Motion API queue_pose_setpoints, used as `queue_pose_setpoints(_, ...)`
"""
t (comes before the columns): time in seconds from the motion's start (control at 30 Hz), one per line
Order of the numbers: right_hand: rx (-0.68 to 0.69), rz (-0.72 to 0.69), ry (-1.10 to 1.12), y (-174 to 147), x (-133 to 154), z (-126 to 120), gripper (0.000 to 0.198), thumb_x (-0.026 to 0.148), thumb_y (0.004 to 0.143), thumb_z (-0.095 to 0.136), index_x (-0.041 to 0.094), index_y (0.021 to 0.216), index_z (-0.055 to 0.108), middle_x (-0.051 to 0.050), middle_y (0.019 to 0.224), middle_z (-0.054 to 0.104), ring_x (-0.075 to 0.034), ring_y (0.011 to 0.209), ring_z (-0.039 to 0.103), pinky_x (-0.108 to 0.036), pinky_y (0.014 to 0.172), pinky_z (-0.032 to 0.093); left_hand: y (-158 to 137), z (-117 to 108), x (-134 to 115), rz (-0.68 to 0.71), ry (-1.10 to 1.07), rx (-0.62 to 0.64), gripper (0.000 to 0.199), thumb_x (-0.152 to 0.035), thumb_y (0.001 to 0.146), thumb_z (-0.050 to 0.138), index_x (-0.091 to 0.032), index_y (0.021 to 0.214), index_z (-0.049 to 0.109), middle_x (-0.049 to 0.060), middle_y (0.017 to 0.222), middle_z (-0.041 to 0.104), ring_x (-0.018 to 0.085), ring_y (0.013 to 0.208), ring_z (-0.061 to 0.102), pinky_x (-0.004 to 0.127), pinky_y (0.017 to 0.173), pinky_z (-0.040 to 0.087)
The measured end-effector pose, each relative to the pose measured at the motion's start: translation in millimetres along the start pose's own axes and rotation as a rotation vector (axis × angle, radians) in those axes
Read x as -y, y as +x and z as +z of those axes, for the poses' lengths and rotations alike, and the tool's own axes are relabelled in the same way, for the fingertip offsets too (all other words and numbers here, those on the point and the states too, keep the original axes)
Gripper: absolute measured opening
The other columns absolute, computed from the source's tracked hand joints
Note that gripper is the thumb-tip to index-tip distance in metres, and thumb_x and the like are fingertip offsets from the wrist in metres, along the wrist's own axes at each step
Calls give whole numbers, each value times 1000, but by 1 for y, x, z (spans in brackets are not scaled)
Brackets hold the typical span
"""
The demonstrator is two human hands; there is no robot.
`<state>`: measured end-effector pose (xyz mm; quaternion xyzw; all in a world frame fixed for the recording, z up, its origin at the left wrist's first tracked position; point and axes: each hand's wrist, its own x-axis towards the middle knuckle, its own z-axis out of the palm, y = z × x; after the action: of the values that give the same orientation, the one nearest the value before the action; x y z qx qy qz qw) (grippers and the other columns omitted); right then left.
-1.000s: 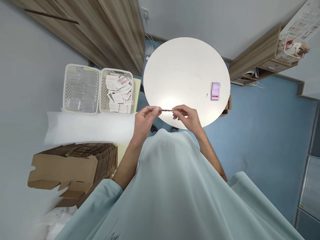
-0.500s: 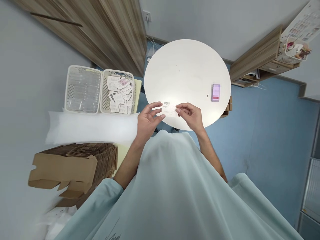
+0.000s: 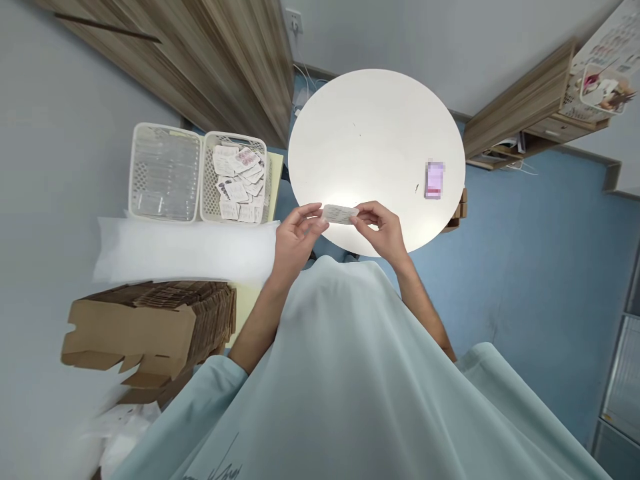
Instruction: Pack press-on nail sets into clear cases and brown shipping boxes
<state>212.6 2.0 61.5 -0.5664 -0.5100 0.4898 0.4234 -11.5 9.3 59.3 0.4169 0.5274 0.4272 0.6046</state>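
Observation:
A small printed card (image 3: 340, 214) is held up in front of me, over the near edge of the round white table (image 3: 375, 127). It is tilted, so its lined text looks foreshortened and greyish. My right hand (image 3: 383, 230) pinches the card's right end between thumb and fingers. At the left end, the thumb and fingertips of my left hand (image 3: 297, 243) close on the card's edge. Both forearms reach forward from light blue-green sleeves.
Left of me stand a white basket of printed cards (image 3: 240, 183) and a basket of clear plastic pieces (image 3: 165, 173). Nearer are white sheets (image 3: 185, 250) and flattened cardboard boxes (image 3: 130, 330). A blurred purple item (image 3: 435, 180) lies on the table's right side.
The card has tipped from facing me to a flatter, slanted angle. My left thumb and fingers have closed in on its left edge. The view has shifted slightly.

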Motion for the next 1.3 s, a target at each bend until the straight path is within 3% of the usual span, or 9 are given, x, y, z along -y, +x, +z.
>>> queue_pose_setpoints(0.13,14,-128,-100,-4,-1,3,25,54,108,74,31,109,82,-6,112,81,-25,109,77,-44,98,70,3,-2,-6,-179,-40,87,75,-91,98,71,-21,122,81,17,121,85,33,115,85,50,104,72)
queue_pose_setpoints(0.27,28,-187,-179,-6,-8,3,19,47,111,71,32,112,83,-8,117,82,-28,117,76,-48,98,71,6,-2,-5,-217,-37,127,69,-83,91,86,-20,119,83,15,110,87,34,105,88,52,100,74)
queue_pose_setpoints(0.43,32,-210,-262,-6,-12,-3,15,44,110,74,32,114,82,-11,137,77,-31,135,73,-53,111,66,9,0,2,-154,-55,105,78,-64,81,103,-22,141,76,10,115,85,25,95,88,46,94,77)
queue_pose_setpoints(0.6,112,-166,-202,-8,-8,-10,47,61,97,91,33,131,75,-13,171,62,-35,153,65,-53,113,67,9,4,3,-109,-28,94,85,-60,81,104,-24,150,70,8,112,85,26,96,87,42,88,77)
queue_pose_setpoints(0.73,112,-166,-202,-8,-9,-9,48,61,103,85,34,141,73,-12,161,70,-35,148,69,-55,115,66,7,7,2,-88,-7,114,80,-61,82,102,-24,147,73,8,109,85,27,99,87,41,87,77)
queue_pose_setpoints(0.93,159,-202,-330,-5,-21,-13,77,53,103,85,39,173,54,-11,168,67,-37,149,68,-59,121,63,7,14,3,-76,52,80,77,-60,81,102,-24,144,75,7,110,86,24,90,86,39,83,75)
queue_pose_setpoints(1.1,156,-248,-427,-3,-34,-19,67,46,107,82,36,169,59,-12,167,67,-38,156,63,-62,127,59,-1,29,-1,-13,163,23,53,-57,87,99,-24,124,80,7,113,86,21,87,83,38,86,72)
queue_pose_setpoints(1.2,143,-251,-423,0,-41,-20,62,48,109,78,35,167,61,-14,169,65,-37,160,60,-64,131,57,-11,47,-4,99,288,3,36,-56,96,91,-26,113,83,6,116,85,22,94,82,40,93,69)
queue_pose_setpoints(1.3,127,-261,-342,1,-48,-18,62,54,108,78,35,165,62,-14,169,65,-37,161,59,-66,134,53,-18,68,0,225,415,-7,31,-56,97,90,-27,106,83,7,117,83,24,96,80,42,94,67)
